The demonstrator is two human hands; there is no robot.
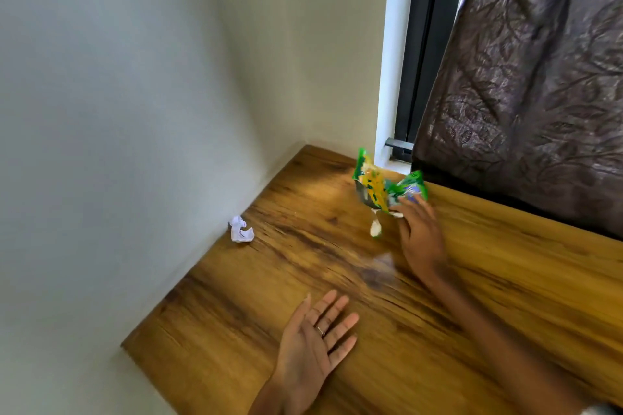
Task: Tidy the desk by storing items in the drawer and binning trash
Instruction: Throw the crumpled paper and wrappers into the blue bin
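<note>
A green and yellow snack wrapper (381,187) is lifted off the back of the wooden desk (269,296), near the window. My right hand (419,232) is blurred and pinches the wrapper's lower edge. A small white scrap (375,228) shows just below the wrapper; whether it hangs from it or lies on the desk I cannot tell. A crumpled white paper ball (240,230) lies against the left wall. My left hand (317,337) hovers over the desk's near part, palm up, fingers spread, with a ring on one finger.
A dark patterned curtain (526,77) hangs over the desk's back right. A window frame (394,77) stands behind the wrapper. Plain walls close the desk's left side and back corner. The desk's front left edge drops off near the bottom left.
</note>
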